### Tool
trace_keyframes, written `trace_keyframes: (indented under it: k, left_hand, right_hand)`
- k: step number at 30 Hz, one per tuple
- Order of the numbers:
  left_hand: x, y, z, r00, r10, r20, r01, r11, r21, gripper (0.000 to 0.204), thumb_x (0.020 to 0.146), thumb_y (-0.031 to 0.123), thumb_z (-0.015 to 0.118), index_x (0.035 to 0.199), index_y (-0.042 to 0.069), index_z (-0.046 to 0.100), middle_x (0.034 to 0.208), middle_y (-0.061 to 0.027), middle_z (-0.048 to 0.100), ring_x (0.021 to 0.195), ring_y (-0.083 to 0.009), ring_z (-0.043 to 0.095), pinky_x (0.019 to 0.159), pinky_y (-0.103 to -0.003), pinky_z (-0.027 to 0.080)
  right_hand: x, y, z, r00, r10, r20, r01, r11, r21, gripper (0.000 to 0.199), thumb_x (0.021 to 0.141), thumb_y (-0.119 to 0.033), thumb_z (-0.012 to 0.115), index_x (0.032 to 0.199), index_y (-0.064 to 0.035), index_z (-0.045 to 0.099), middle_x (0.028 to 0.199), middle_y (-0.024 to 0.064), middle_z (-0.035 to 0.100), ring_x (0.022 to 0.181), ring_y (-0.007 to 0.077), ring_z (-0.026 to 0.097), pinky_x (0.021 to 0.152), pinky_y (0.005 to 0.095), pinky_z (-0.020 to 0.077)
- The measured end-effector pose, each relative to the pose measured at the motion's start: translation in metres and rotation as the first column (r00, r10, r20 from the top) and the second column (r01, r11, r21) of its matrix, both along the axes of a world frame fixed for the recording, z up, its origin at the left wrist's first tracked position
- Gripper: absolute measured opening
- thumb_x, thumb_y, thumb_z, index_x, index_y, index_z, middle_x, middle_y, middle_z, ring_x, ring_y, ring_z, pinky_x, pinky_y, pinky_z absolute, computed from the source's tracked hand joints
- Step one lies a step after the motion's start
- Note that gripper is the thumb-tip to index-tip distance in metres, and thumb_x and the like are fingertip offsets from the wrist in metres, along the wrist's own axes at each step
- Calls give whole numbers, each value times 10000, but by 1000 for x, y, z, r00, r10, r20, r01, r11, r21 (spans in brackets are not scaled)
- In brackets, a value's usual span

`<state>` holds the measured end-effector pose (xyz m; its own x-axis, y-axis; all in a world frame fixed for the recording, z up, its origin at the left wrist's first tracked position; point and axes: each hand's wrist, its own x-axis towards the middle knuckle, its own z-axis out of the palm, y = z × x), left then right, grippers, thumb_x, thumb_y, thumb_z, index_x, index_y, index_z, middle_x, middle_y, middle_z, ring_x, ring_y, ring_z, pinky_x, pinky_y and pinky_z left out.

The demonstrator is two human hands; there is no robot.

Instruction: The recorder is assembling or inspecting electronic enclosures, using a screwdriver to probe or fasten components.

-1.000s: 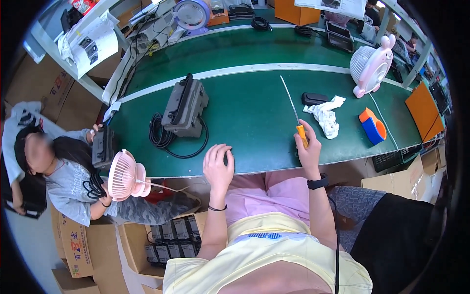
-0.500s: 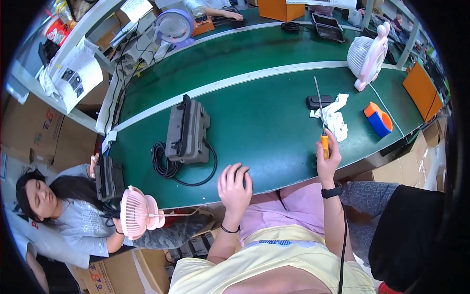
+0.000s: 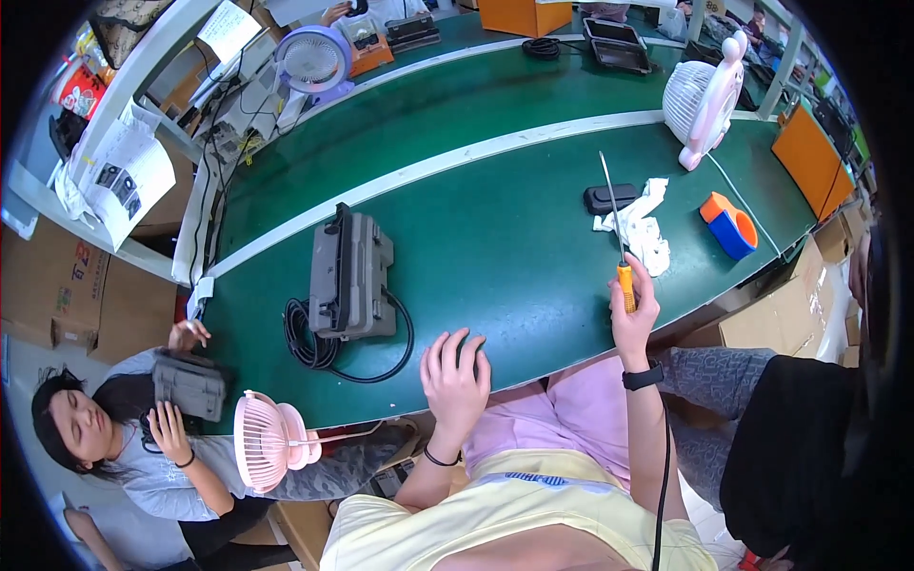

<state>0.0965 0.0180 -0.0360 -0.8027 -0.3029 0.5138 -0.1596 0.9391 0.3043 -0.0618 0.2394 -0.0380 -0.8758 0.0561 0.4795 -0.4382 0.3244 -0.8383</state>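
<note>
A screwdriver (image 3: 625,276) with a yellow handle and a long thin shaft is held in my right hand (image 3: 635,314), its tip pointing up and away over the bench. My left hand (image 3: 455,377) rests at the bench's near edge, fingers slightly apart, with nothing in it. To its left stands a grey plastic case (image 3: 354,276) with a black handle, a coiled black cable (image 3: 314,347) lying around its base. Beyond the screwdriver are a white crumpled cloth (image 3: 645,243) and a small black box (image 3: 609,198). Right of them sits an orange and blue ring-shaped holder (image 3: 729,226).
A co-worker at the left handles another grey case (image 3: 189,384) beside a pink fan (image 3: 271,442). A white and pink fan (image 3: 703,103) stands at the right, near an orange box (image 3: 811,162). Farther back are a purple fan (image 3: 314,61) and an open black case (image 3: 616,46).
The view has shifted slightly. The co-worker at left has turned and lowered the grey case. At the far side, another black case now shows near a person's hands. My hands keep their pose.
</note>
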Motion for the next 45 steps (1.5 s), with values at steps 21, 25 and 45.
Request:
trace_keyframes:
  k: [21,25,45]
  left_hand:
    - [-4,3,-4,996,49,-76,-47,999,26,129,857,120,669,977,134,714,1128,-33,671,1123,-276,610,1001,-442,458]
    - [-3,3,-2,997,47,-63,-45,999,30,139,874,115,656,998,121,716,1152,-38,673,1147,-283,605,1003,-423,448]
    - [-3,6,-9,994,58,-88,-60,998,-21,138,895,128,640,1005,130,722,1165,-29,687,1149,-266,619,998,-407,470]
  right_hand:
    - [-6,2,-2,996,74,54,-70,996,-61,422,895,-23,651,1312,-64,603,782,52,639,682,98,586,660,262,484]
    - [-6,1,2,994,76,81,-71,996,-54,416,902,-30,647,1315,-60,600,853,84,695,753,116,655,705,270,515]
    - [-7,0,3,995,102,9,-102,994,26,418,872,-82,663,1285,-134,624,963,169,719,865,303,728,736,346,553]
